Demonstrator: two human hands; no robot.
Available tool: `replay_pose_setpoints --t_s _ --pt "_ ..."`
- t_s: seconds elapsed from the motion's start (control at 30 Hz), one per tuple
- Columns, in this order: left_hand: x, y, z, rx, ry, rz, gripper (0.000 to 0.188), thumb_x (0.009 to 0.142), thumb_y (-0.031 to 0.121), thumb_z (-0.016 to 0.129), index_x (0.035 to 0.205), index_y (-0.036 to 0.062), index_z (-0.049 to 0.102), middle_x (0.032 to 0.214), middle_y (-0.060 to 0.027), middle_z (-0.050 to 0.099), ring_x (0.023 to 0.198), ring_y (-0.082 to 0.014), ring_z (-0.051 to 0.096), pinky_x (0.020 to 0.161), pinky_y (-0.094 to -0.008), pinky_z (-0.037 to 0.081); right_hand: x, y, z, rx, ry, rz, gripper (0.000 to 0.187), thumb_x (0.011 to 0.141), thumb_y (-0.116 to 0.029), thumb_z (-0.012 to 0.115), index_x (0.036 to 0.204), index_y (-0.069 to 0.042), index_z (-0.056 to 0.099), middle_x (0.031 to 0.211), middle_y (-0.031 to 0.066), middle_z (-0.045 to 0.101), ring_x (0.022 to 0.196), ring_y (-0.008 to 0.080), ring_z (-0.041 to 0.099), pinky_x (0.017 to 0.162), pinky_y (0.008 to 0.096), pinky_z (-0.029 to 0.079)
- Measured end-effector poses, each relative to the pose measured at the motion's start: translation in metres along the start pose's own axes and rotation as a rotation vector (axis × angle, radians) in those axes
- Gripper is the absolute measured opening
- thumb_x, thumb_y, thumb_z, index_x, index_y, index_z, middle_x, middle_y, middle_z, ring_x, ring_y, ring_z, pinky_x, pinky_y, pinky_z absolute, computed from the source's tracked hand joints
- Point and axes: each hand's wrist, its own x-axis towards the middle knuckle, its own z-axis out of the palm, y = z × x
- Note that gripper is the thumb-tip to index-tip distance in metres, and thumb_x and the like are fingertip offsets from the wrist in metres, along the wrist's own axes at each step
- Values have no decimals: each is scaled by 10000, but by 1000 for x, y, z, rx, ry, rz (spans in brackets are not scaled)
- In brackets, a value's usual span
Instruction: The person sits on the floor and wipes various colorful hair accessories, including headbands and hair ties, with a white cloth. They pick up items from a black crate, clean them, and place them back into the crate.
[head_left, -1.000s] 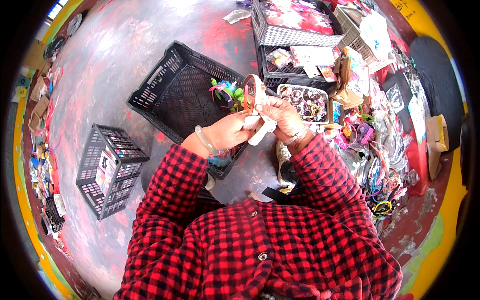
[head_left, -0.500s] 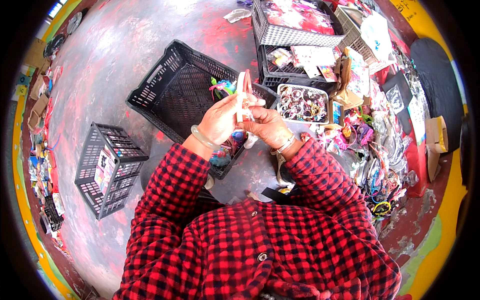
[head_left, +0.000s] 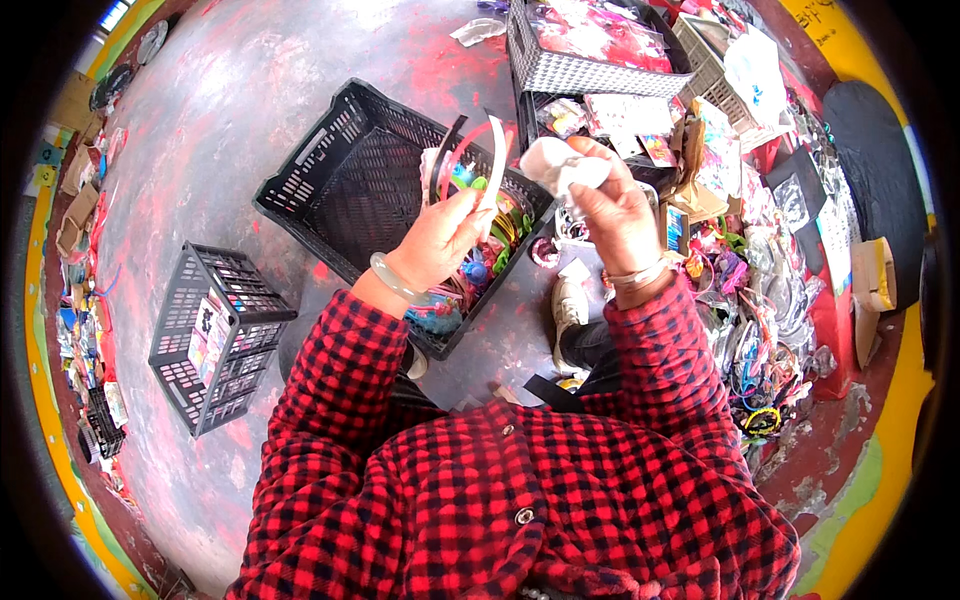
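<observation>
The left hand (head_left: 440,235) is gripping a few curved headbands (head_left: 480,165) above the black crate (head_left: 340,180), while the right hand (head_left: 612,205) is clenching a crumpled white wrapper (head_left: 562,163) just beside them. The bands are looking unwrapped already; judging by the heap of hair goods (head_left: 750,330) on the right, plenty is remaining to sort

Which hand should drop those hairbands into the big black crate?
Probably the left hand. It holds the hairbands and hovers right above the big black crate. The right hand is beside the crate, gripping a crumpled white wrapper.
</observation>
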Motion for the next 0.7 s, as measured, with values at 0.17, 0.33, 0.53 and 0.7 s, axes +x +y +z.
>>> replay_pose_setpoints --t_s 0.17,0.33,0.53,0.7 --pt "-4 -5 15 -9 -11 -36 183 910 144 396 908 -1 507 709 -34 529 622 -116 495 576 -243 413 -14 23 26 -773 -254 -496 241 736 27 571 945 -93 590 975 57 613 971 216 564 866 304 368" --pt "-3 3 18 -17 -109 -107 161 898 122 409 912 -12 497 684 -38 512 619 -114 489 577 -242 411 -2 28 15 -1066 -176 -609 229 741 -41 588 937 -150 637 972 26 635 1080 253 518 958 379 266" --pt "-7 5 20 -75 -154 -146 126 881 80 423 921 -12 498 683 -43 507 617 -112 486 576 -244 408 12 26 2 -1123 22 -736 209 695 -27 614 903 -55 623 926 105 605 933 279 539 791 348 428" --pt "-6 6 19 -3 -128 -157 115 871 66 433 927 -7 502 697 -47 516 626 -111 495 576 -248 412 -11 24 26 -909 -125 -512 218 679 27 609 890 -24 598 865 96 523 778 233 537 679 308 451"
